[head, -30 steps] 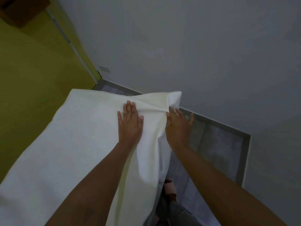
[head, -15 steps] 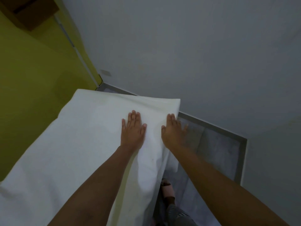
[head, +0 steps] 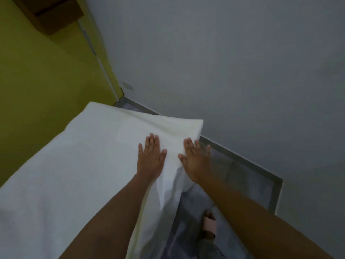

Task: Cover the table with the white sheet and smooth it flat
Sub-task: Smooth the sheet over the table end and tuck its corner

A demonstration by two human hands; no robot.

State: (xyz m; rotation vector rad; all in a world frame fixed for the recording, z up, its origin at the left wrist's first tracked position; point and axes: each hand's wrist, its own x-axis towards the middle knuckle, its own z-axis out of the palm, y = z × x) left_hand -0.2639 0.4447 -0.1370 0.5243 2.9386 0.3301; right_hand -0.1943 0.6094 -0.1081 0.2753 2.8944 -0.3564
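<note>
on top of the desk lies the white sheet (head: pixel 78 165), which covers the whole surface that is visible, so the desk itself is hidden under the cloth. the sheet reaches the far end near the corner of the room, and its right side hangs down over the desk edge toward the floor (head: pixel 242 184). near the far right corner the cloth is not fully flat: some soft folds run from the corner toward the hands, and the hanging part below the right hand makes a loose vertical fold.

the left hand (head: pixel 151 157) rests palm down on the sheet, fingers straight and a little spread, holding nothing. the right hand (head: pixel 196 161) is just beside it, also flat with open fingers, placed at the right edge of the desk where the cloth begins to fall; it presses on the cloth and does not pinch it. both forearms stretch out from the bottom of the view, and the two hands are near each other but apart.

on the left stands a yellow wall (head: pixel 37 81), and a grey wall (head: pixel 224 62) fills the right and the top. a brown box-like thing (head: pixel 54 14) is fixed high on the yellow wall; i cannot tell if anything is inside. below, on the floor, a foot in a pink slipper (head: pixel 210 224) is visible
</note>
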